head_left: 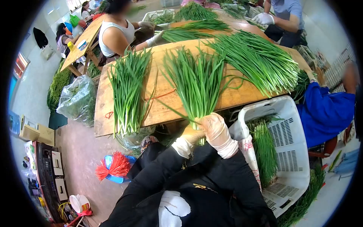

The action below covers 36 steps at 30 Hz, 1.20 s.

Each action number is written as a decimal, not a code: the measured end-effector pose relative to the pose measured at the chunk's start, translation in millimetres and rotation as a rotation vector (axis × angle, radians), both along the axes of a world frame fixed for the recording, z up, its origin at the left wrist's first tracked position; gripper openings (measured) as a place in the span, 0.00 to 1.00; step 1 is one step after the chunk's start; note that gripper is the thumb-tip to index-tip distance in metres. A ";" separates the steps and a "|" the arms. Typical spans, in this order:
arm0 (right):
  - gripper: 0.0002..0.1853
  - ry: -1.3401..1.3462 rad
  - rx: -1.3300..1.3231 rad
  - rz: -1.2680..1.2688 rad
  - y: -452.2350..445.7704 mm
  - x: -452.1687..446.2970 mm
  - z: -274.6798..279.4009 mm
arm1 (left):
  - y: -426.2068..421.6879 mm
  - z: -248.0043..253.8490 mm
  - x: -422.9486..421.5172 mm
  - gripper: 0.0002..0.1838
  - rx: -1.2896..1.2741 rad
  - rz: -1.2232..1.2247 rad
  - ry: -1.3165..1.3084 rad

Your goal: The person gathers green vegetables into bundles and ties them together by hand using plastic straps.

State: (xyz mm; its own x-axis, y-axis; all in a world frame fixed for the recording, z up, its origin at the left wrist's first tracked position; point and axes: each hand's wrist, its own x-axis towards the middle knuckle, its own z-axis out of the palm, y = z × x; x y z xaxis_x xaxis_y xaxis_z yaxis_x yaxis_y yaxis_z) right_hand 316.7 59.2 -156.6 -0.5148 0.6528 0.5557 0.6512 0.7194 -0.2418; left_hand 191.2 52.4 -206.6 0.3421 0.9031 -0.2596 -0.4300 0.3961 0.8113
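Both my hands are in pale gloves at the table's front edge. My left hand (191,135) and my right hand (214,128) meet around the base of a bunch of long green leaves (194,83), fingers wrapped on the stems. The leafy ends fan out away from me over the wooden table (162,104). Left of it lies another bunch (129,89), pale stem ends toward me. A larger pile of the same leaves (261,62) rests at the right. Red ties (160,95) lie on the wood.
A white crate (291,151) holding greens stands at my right, beside a person in blue (325,113). Red strips (115,165) sit on a blue stool at lower left. A plastic bag (78,99) stands left of the table. Other people work across it.
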 end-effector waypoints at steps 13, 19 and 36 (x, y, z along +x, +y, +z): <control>0.15 0.030 -0.061 0.023 -11.8 3.2 -11.6 | 15.0 -7.5 -11.3 0.26 -0.342 -0.148 -0.398; 0.17 0.471 -0.843 0.512 -47.4 28.5 26.7 | 14.6 -9.3 -11.7 0.29 -0.332 -0.073 -0.340; 0.49 0.776 -1.625 -0.051 -70.9 40.5 -58.9 | -4.7 36.2 -29.9 0.20 -0.257 -0.236 -0.172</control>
